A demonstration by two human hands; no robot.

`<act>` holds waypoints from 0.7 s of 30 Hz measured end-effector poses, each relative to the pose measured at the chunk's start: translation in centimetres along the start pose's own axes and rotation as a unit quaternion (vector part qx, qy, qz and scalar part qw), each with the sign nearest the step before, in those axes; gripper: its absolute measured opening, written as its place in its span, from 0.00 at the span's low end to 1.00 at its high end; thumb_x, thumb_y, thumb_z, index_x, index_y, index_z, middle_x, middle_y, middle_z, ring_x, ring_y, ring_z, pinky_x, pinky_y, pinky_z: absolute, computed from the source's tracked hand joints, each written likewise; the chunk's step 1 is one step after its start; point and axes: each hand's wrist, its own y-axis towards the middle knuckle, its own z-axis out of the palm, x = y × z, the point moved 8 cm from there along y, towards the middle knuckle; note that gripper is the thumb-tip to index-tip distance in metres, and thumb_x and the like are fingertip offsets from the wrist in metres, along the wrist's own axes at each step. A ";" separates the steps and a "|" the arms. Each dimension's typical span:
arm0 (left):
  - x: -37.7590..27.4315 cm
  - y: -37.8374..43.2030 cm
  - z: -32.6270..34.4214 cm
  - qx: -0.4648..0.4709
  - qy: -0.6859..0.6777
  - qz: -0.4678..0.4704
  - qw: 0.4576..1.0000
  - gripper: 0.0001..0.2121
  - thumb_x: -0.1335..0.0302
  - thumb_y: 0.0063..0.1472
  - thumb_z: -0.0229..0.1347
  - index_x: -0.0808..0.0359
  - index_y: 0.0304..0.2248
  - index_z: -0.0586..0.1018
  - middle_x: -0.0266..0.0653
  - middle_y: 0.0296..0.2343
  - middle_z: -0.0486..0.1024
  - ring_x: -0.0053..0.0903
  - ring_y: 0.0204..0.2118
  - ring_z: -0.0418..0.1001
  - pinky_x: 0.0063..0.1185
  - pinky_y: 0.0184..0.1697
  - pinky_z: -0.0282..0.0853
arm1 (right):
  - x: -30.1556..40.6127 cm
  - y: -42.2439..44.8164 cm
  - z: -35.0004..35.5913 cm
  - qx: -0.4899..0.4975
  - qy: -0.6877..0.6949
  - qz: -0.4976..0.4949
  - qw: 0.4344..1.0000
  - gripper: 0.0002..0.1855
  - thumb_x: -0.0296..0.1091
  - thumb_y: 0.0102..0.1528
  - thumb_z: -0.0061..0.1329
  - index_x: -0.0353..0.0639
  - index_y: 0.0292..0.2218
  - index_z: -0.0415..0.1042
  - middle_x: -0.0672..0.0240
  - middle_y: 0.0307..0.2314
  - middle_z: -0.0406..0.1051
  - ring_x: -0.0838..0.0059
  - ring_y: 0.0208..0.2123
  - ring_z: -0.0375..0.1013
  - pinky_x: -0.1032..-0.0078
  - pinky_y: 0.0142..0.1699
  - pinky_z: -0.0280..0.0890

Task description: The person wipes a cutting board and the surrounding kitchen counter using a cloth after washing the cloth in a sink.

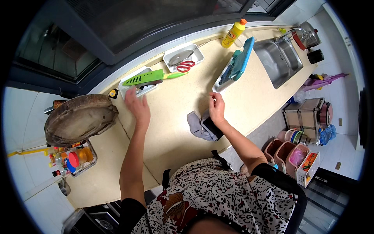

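My left hand (136, 106), blurred, is at the near edge of a white plastic tray (122, 87), its fingers apart and nothing seen in them. Across that tray lies a knife in a slotted green sheath (146, 77), its green handle pointing right. My right hand (216, 108) has curled fingers at the near end of a white container (216, 87); whether they touch it is unclear. Teal and blue plastic pieces (244, 60) stand tilted in that container. Below my right hand a crumpled grey cloth (198, 125) lies on the counter.
Behind, another white tray (200, 55) holds a mesh strainer (181, 58) and red-handled scissors (185, 66). A yellow bottle (233, 33) stands near the steel sink (273, 63). At left are a tape measure (113, 93), a large worn board (79, 122) and a tray of jars (94, 159).
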 end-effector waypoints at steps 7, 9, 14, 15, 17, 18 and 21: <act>-4.7 2.8 7.4 0.268 0.136 0.115 0.947 0.35 0.70 0.48 0.58 0.54 0.55 0.55 0.40 0.56 0.46 0.46 0.58 0.41 0.46 0.54 0.42 | 2.3 1.8 3.1 0.074 0.064 -0.035 0.995 0.20 0.31 0.53 0.38 0.33 0.46 0.57 0.51 0.40 0.63 0.60 0.37 0.66 0.71 0.40 0.63; -3.3 2.7 8.5 0.295 0.172 0.091 0.935 0.36 0.69 0.48 0.58 0.50 0.56 0.53 0.39 0.57 0.44 0.47 0.58 0.40 0.48 0.54 0.41 | 3.5 4.4 4.8 0.054 0.108 -0.053 0.991 0.23 0.35 0.55 0.37 0.32 0.50 0.54 0.48 0.45 0.59 0.57 0.44 0.63 0.70 0.45 0.61; -3.0 3.1 8.5 0.281 0.138 0.043 0.949 0.35 0.68 0.50 0.57 0.47 0.55 0.53 0.47 0.54 0.47 0.55 0.56 0.41 0.49 0.53 0.41 | 2.1 12.7 7.3 -0.141 -0.001 0.003 0.990 0.31 0.45 0.57 0.31 0.25 0.52 0.47 0.39 0.50 0.49 0.48 0.54 0.48 0.62 0.58 0.42; -3.3 3.1 8.6 0.287 0.150 0.046 0.945 0.35 0.65 0.50 0.57 0.48 0.55 0.53 0.50 0.53 0.48 0.59 0.55 0.41 0.49 0.53 0.41 | 1.9 13.8 7.8 -0.138 0.001 0.004 0.990 0.31 0.45 0.57 0.31 0.25 0.52 0.47 0.39 0.50 0.49 0.48 0.54 0.48 0.62 0.58 0.42; -3.5 3.3 8.6 0.283 0.161 0.050 0.944 0.35 0.63 0.49 0.57 0.47 0.55 0.53 0.50 0.53 0.49 0.59 0.55 0.42 0.49 0.52 0.43 | 0.2 15.5 8.4 -0.116 -0.023 0.086 0.989 0.31 0.44 0.57 0.31 0.24 0.51 0.49 0.39 0.50 0.50 0.47 0.53 0.49 0.62 0.57 0.44; -3.7 3.4 8.6 0.278 0.168 0.056 0.944 0.35 0.62 0.49 0.57 0.46 0.55 0.54 0.49 0.52 0.50 0.60 0.54 0.43 0.49 0.51 0.45 | 0.0 15.8 8.7 -0.112 -0.022 0.085 0.990 0.31 0.44 0.57 0.31 0.24 0.51 0.49 0.39 0.50 0.50 0.47 0.53 0.49 0.62 0.57 0.44; -3.8 3.7 8.8 0.276 0.199 0.044 0.939 0.34 0.58 0.49 0.56 0.46 0.55 0.55 0.50 0.53 0.49 0.61 0.54 0.43 0.49 0.51 0.45 | -0.4 16.1 9.5 -0.115 0.032 0.094 0.988 0.30 0.44 0.57 0.32 0.24 0.50 0.52 0.40 0.46 0.55 0.49 0.50 0.55 0.66 0.55 0.49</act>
